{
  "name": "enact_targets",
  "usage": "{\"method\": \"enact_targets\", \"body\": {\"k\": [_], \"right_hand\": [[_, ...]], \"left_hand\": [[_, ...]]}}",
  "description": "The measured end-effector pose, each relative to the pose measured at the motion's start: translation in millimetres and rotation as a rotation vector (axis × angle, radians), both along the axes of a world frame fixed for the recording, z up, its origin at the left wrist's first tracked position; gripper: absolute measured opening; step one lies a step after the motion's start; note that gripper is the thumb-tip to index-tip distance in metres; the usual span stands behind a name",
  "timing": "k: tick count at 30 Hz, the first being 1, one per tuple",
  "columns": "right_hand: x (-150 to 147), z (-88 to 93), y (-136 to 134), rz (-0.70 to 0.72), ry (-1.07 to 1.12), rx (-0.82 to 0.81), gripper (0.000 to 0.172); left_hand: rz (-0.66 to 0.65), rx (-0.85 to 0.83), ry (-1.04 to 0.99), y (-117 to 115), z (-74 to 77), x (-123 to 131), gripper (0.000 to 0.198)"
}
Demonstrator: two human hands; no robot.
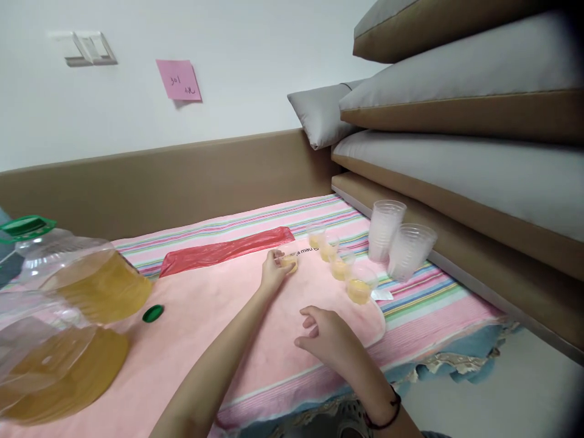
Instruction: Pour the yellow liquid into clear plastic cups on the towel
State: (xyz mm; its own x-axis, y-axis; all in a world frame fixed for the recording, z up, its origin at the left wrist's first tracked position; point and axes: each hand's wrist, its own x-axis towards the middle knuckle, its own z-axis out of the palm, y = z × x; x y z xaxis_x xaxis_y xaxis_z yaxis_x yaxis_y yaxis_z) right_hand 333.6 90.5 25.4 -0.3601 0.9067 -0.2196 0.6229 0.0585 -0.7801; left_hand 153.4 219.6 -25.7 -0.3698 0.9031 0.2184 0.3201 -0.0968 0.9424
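Observation:
My left hand (274,271) reaches across the pink towel (205,322) with its fingers around a clear plastic cup (289,263) that holds some yellow liquid. The cup stands at or just above the towel; I cannot tell which. Bare and open, my right hand (325,334) hovers over the towel, thumb and fingers apart. Just beyond it, a slanting row of several clear cups with yellow liquid runs away from me; the nearest cup (359,290) is close to the towel's right edge.
Two large clear jugs of yellow liquid stand at left, a capped jug (109,286) and a nearer jug (64,377). A green cap (152,313) lies beside them. Red plastic (228,248) lies behind. Stacked cups (387,228) stand at right, below piled cushions (456,109).

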Motion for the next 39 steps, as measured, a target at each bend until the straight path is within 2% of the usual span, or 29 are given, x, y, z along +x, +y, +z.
{"method": "enact_targets", "body": {"k": [3, 6, 8, 10, 14, 17, 21, 24, 28, 33, 36, 39], "right_hand": [[0, 1.3, 1, -0.009, -0.007, -0.009, 0.062], [0, 3.6, 0, -0.02, -0.011, -0.019, 0.062], [-1, 4.4, -1, -0.027, 0.002, -0.027, 0.062], [-3, 4.7, -3, -0.035, 0.021, -0.034, 0.063], [-10, 6.4, -8, -0.021, 0.019, -0.043, 0.063], [-17, 8.7, -12, 0.012, 0.006, -0.037, 0.063], [-23, 10.0, -15, 0.036, -0.005, -0.033, 0.065], [-25, 9.1, -15, 0.043, -0.011, -0.028, 0.066], [-24, 9.2, -14, 0.042, -0.016, -0.037, 0.068], [-22, 14.7, -13, 0.046, -0.013, -0.058, 0.068], [-20, 15.6, -13, 0.033, -0.016, -0.068, 0.069], [-19, 12.5, -13, 0.03, -0.005, -0.047, 0.07]], "left_hand": [[-0.029, -0.014, 0.031, 0, -5.8, -2, 0.047], [-0.056, -0.013, 0.086, -1, 2.4, -4, 0.058], [-0.068, 0.011, 0.144, 2, 18.2, -4, 0.063], [-0.09, 0.039, 0.215, 12, 39.8, -3, 0.06], [-0.239, 0.008, 0.408, 49, 81.0, 10, 0.042], [-0.369, -0.053, 0.544, 80, 97.2, 25, 0.047], [-0.537, -0.111, 0.668, 108, 102.9, 45, 0.062], [-0.611, -0.148, 0.718, 124, 102.5, 58, 0.068], [-0.632, -0.196, 0.769, 142, 99.7, 68, 0.063], [-0.639, -0.259, 0.84, 155, 98.4, 65, 0.055], [-0.637, -0.262, 0.879, 156, 106.4, 59, 0.058], [-0.624, -0.251, 0.92, 153, 126.7, 55, 0.059]]}}
